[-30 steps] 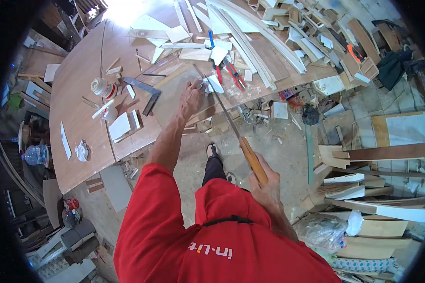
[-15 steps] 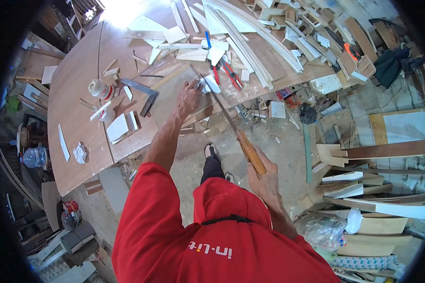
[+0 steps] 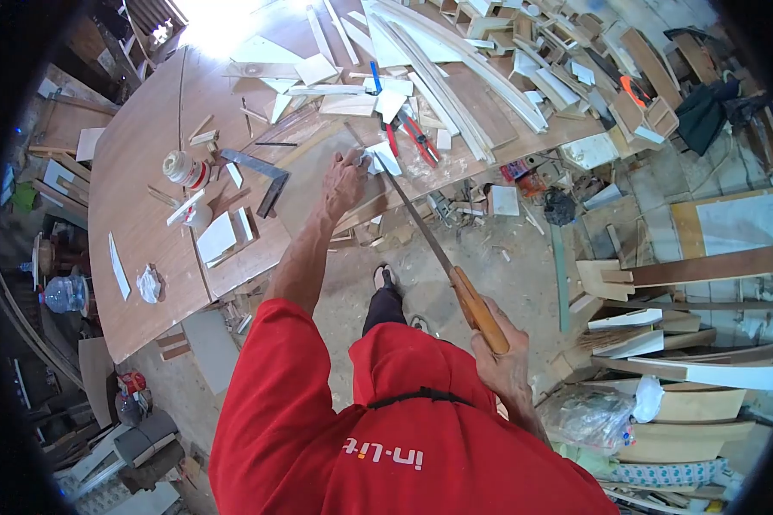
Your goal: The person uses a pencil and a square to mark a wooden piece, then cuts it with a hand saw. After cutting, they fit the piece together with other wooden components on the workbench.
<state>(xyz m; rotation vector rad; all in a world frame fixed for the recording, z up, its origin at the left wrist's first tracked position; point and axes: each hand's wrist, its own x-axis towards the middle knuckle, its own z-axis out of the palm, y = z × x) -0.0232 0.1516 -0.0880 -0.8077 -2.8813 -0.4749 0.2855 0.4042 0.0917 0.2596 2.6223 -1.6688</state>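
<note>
My right hand (image 3: 501, 356) is wrapped round the wooden handle of a saw (image 3: 423, 225), low and right of the workbench (image 3: 137, 154). The blade slants up and left to a small white-faced piece (image 3: 383, 158) near the bench's front edge. My left hand (image 3: 345, 180) presses on the bench left of the blade, its fingers closed on the white-faced piece. Its fingertips are partly hidden. Just beyond lie pliers with red handles (image 3: 418, 140) and a blue-handled tool (image 3: 375, 77).
A metal square (image 3: 270, 184), a glue jar (image 3: 185, 169) and a white bottle (image 3: 197, 213) stand or lie on the left of the bench. Long strips (image 3: 442, 77) lie at the back right. Stacked boards (image 3: 696, 369) are at the right.
My right hand has moved down and right, drawing the saw back with it. My left hand has stayed at nearly the same place on the bench.
</note>
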